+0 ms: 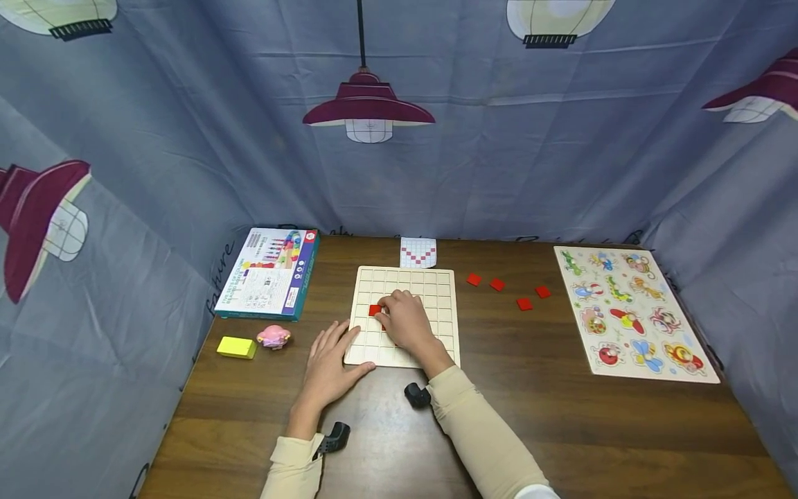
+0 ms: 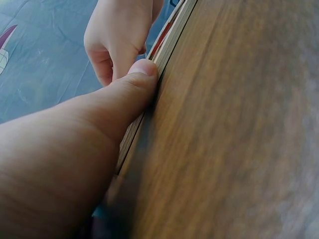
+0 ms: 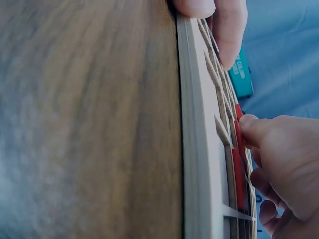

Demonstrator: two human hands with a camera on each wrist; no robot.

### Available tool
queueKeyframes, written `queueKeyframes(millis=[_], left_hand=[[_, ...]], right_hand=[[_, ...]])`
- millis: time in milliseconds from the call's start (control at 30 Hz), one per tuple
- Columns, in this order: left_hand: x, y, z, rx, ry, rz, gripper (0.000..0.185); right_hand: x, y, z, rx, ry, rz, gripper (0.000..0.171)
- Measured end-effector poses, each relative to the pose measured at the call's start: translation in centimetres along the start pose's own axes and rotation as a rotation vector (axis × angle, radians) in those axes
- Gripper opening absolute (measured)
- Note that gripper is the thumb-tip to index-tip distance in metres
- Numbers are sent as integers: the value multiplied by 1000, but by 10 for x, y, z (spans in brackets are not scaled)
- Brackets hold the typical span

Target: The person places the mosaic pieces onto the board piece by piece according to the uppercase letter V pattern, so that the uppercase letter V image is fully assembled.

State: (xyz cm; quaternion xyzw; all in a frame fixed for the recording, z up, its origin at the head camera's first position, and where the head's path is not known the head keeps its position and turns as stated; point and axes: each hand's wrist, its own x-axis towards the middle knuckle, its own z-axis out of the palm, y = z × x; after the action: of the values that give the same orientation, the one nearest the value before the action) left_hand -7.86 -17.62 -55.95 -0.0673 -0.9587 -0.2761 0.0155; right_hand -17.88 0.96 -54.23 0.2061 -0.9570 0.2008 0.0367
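On the table lies a pale wooden grid board (image 1: 436,326) with raised cell edges. My right hand (image 1: 408,322) is over its left-centre part, thumb and curled fingers pinching at a red square tile (image 1: 375,310). In the right wrist view, the thumb is against that tile, and more red tiles (image 3: 239,179) sit in the grid nearer the camera; from the head they are mostly hidden under the hand. My left hand (image 1: 329,367) rests at the board's near left corner, fingers spread along the left side and thumb at the near edge.
Several loose red tiles (image 1: 497,284) lie right of the board. Behind it stands a pattern card (image 1: 418,253) with pink squares. A boxed game (image 1: 268,274), a yellow block (image 1: 237,347) and a pink toy (image 1: 273,337) are left; an insect picture board (image 1: 636,315) is far right.
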Motion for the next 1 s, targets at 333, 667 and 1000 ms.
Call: queueKeyframes(millis=[333,667,1000], left_hand=[[-2,-3,0,4,-5,-2,82],[1,-3,-1,11,-14,-2,82],[0,1,-2,-18,-18,-9,82]], right_hand=[[1,-8,0,45,14,35,21],[2,-9,-3,85,26,58,22],[-26,38,-27,355,187,80,32]])
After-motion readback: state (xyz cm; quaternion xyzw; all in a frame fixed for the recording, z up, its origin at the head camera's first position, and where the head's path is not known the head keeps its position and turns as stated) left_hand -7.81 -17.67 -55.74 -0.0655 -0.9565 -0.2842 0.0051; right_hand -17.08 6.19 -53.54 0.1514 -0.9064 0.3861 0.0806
